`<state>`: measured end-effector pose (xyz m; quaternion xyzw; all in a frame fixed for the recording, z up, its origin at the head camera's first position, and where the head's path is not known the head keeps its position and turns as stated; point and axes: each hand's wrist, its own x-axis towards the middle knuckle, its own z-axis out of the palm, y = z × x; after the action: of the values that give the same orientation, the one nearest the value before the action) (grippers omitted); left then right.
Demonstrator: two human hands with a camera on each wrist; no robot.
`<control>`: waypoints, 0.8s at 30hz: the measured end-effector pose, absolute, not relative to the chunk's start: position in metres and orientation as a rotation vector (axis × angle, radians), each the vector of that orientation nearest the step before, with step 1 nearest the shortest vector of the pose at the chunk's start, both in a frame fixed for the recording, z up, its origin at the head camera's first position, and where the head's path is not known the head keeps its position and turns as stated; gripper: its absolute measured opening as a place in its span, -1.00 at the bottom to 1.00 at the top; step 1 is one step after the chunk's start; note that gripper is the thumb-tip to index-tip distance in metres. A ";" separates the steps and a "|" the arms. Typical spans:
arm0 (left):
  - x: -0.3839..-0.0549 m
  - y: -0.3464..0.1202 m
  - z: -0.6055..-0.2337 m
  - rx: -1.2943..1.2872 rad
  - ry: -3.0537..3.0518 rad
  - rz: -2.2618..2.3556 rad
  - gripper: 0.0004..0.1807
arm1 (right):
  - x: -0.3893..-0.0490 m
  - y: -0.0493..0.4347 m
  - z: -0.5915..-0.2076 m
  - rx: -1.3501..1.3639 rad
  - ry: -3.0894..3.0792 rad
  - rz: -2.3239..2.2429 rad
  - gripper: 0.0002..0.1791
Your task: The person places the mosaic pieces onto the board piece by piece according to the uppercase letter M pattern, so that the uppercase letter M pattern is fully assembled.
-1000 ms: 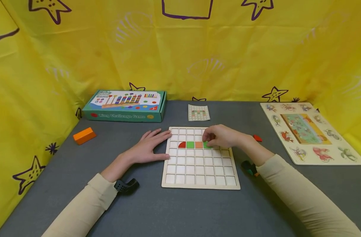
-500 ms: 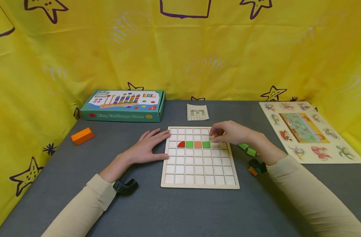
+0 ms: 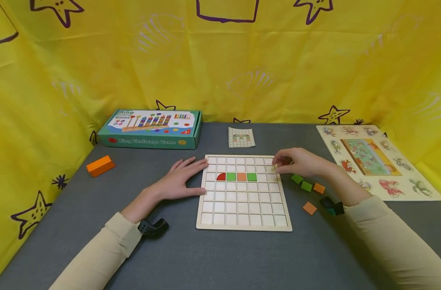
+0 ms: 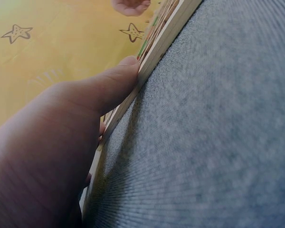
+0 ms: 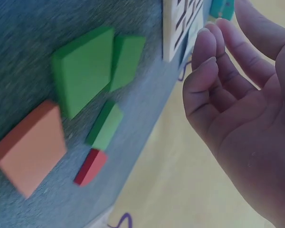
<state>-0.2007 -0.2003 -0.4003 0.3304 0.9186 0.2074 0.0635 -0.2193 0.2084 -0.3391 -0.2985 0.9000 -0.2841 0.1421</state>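
A wooden grid board (image 3: 243,208) lies on the grey table. Along one row sit a red quarter-round tile (image 3: 221,177), a green tile (image 3: 231,177), an orange tile (image 3: 241,177) and another green tile (image 3: 251,177). My left hand (image 3: 178,180) rests on the board's left edge with fingers and thumb spread; in the left wrist view its thumb (image 4: 116,83) touches the rim. Over the upper right corner hovers my right hand (image 3: 298,161), fingers loosely bent and nothing between them. Loose green tiles (image 5: 85,71), orange tiles (image 3: 309,208) and a red tile (image 5: 90,167) lie right of the board.
Behind the board is a small pattern card (image 3: 241,137). A Ring Challenge Game box (image 3: 149,129) stands at the back left, with an orange block (image 3: 100,166) before it. A sea-animal puzzle board (image 3: 378,163) lies at the right. Yellow cloth (image 3: 220,72) surrounds the table.
My right hand has let go of the second green tile in the row and moved right to the board's edge, uncovering loose tiles. The left hand stays in place.
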 end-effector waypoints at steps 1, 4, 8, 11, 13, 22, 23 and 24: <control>-0.201 -0.200 -0.400 0.998 2.774 0.628 -0.04 | -0.219 0.211 -0.340 -0.853 2.598 -0.826 -0.78; -0.200 -0.200 -0.400 0.998 2.773 0.630 -0.04 | -0.219 0.218 -0.342 -0.845 2.611 -0.828 -0.76; -0.201 -0.200 -0.400 0.999 2.773 0.630 -0.05 | -0.219 0.227 -0.342 -0.848 2.645 -0.803 -0.76; -0.202 -0.201 -0.400 0.995 2.775 0.622 -0.04 | -0.218 0.233 -0.342 -0.845 2.659 -0.797 -0.76; -0.202 -0.201 -0.400 0.994 2.775 0.621 -0.03 | -0.218 0.237 -0.342 -0.833 2.660 -0.802 -0.75; -0.202 -0.202 -0.400 0.984 2.781 0.606 -0.03 | -0.219 0.254 -0.349 -0.763 2.678 -0.808 -0.73; -0.202 -0.201 -0.400 0.984 2.779 0.607 -0.03 | -0.219 0.257 -0.350 -0.752 2.683 -0.808 -0.73; -0.202 -0.201 -0.400 0.988 2.776 0.611 -0.03 | -0.218 0.260 -0.351 -0.741 2.683 -0.813 -0.74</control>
<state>-0.2018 -0.2009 -0.4002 0.3275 0.9205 0.2027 0.0663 -0.2183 0.2597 -0.3508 -0.2536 0.9185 -0.2782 0.1209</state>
